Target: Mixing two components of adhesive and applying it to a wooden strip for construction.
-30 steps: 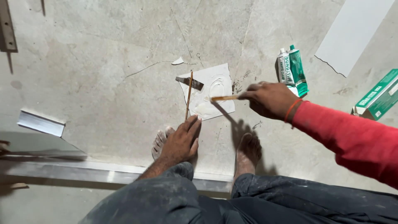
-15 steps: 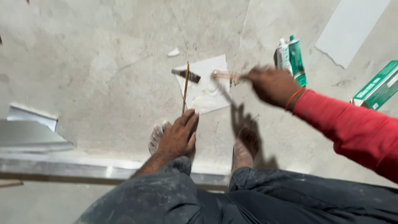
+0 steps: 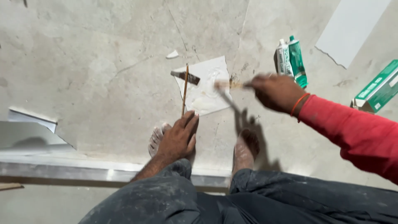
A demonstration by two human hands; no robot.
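A pale smear of paste is being worked on a white scrap of paper laid flat on the stone floor, just ahead of the person's bare feet. The paste is stirred with a short flat stick, blurred by motion, which is pinched in the closed fingers of the right hand; the stick's tip lies to the left of that hand, over the paper's right half. The left hand is rested flat and open on the floor, empty of any grip, its fingertips touching or nearly touching the near end of a thin brown rod, which runs away from it across the paper's left edge. A small dark strip lies crosswise just beyond, left of the rod's far part.

Judged from the frame, the mixing would be done best in small strokes kept well inside the paper, so that no paste is dragged onto the stone, with the sheet steadied by the left hand should it creep.

Two tubes, one white and one green, are seen just beyond the right hand, their green carton farther to its right. A red sleeve covers that arm. A metal rail is seen below the left hand.
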